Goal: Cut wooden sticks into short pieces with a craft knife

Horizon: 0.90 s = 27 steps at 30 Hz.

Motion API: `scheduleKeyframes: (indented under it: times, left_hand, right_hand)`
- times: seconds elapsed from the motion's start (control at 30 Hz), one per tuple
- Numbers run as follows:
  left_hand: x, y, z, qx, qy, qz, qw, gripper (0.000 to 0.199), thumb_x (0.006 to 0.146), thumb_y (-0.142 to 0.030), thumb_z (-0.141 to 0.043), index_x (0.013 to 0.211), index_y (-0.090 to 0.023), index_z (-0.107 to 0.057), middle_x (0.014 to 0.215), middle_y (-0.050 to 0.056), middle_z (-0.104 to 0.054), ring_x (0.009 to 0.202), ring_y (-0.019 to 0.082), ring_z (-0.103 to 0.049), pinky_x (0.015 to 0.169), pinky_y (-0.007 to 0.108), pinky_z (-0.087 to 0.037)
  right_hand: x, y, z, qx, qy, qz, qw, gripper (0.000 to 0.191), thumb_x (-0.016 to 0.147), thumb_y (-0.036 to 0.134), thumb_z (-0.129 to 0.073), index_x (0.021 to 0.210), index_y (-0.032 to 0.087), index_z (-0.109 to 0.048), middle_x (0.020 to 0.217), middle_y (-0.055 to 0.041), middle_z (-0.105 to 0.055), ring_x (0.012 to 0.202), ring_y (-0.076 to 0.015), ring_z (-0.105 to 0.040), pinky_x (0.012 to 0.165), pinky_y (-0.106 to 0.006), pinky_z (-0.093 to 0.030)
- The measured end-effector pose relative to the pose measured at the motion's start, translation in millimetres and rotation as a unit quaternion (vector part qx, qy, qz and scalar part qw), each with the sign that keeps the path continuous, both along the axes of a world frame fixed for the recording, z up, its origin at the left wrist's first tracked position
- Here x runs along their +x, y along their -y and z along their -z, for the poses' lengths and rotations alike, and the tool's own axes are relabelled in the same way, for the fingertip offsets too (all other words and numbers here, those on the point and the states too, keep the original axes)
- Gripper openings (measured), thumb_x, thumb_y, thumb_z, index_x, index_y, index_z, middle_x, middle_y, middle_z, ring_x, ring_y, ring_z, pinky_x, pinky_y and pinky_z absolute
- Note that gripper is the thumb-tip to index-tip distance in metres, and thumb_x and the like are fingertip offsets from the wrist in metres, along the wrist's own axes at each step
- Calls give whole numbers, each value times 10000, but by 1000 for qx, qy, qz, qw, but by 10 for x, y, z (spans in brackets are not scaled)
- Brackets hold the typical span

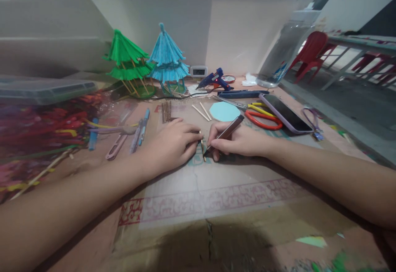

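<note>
My left hand [175, 143] lies palm down, its fingertips closed on a short thin wooden stick [202, 145] on the work sheet. Between the thumb and fingers of my right hand [236, 140] is a brown marker [229, 128], held like a pen, its dark tip at the lower part of the stick. Beyond my left hand lie several brown-coloured sticks [166, 111] side by side. Two pale sticks [201, 112] rest farther off in the middle, beside a light blue paper octagon [224, 111].
Green [126, 61] and blue [168, 57] tiered tower models stand at the back, near a glue gun [213, 79]. Scissors [262, 119] and a phone [286, 113] lie right. Pens [144, 126] and blurred red craft material [40, 127] are left; a plastic jar [283, 55] stands back right.
</note>
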<state>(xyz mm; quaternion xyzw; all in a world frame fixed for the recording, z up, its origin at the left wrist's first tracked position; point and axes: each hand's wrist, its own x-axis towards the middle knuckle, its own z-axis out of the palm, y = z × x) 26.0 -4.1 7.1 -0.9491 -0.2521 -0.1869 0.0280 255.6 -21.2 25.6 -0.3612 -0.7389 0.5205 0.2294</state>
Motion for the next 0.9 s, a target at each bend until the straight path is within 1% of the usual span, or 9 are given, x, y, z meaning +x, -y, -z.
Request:
scheduleKeyframes:
  times: [0.07,0.2,0.3,0.57,0.77,0.9]
  left_hand:
    - [-1,2,0,0,-1,0,1000,295,956,-183,-499,1097,-174,-758,1144,95,-756,1015,275,-697,957,506,-508]
    - [-4,2,-2,3,-3,-1,1000,301,958,-185,-491,1094,-185,-759,1154,98,-752,1020,274,-695,953,502,-510]
    - [-7,0,-2,3,0,1,1000,302,962,-192,-491,1103,-182,-759,1151,102,-751,1020,276,-694,958,505,-508]
    - [-17,15,16,-11,10,-1,1000,289,959,-183,-509,1119,-170,-750,1161,99,-742,1054,277,-684,1024,536,-480]
    - [-17,17,19,-14,10,-3,1000,303,965,-181,-499,1147,-171,-741,1181,96,-737,1088,275,-679,1034,531,-476]
    - [-9,11,30,-13,20,-1,1000,303,968,-184,-493,1129,-158,-747,1172,105,-739,1082,277,-680,1022,529,-483]
  right_hand:
    - [7,0,3,-1,0,-2,1000,130,896,289,-623,862,175,-571,663,-18,-715,502,-81,-561,453,-179,-442]
    - [3,0,5,12,5,42,999,125,902,275,-615,848,184,-550,616,18,-671,442,-66,-515,403,-168,-405]
    - [-6,-2,3,10,12,57,998,134,902,280,-623,849,191,-539,601,30,-657,436,-69,-519,397,-170,-404]
    - [-10,11,-23,-13,17,19,1000,167,888,315,-650,849,187,-549,643,1,-692,501,-85,-546,463,-188,-433]
    - [-22,14,-28,-18,28,48,998,160,893,323,-630,863,197,-535,626,24,-667,461,-74,-507,425,-177,-388]
    - [-5,22,-45,-31,33,28,999,133,890,296,-617,850,195,-540,641,14,-686,493,-81,-529,453,-180,-409]
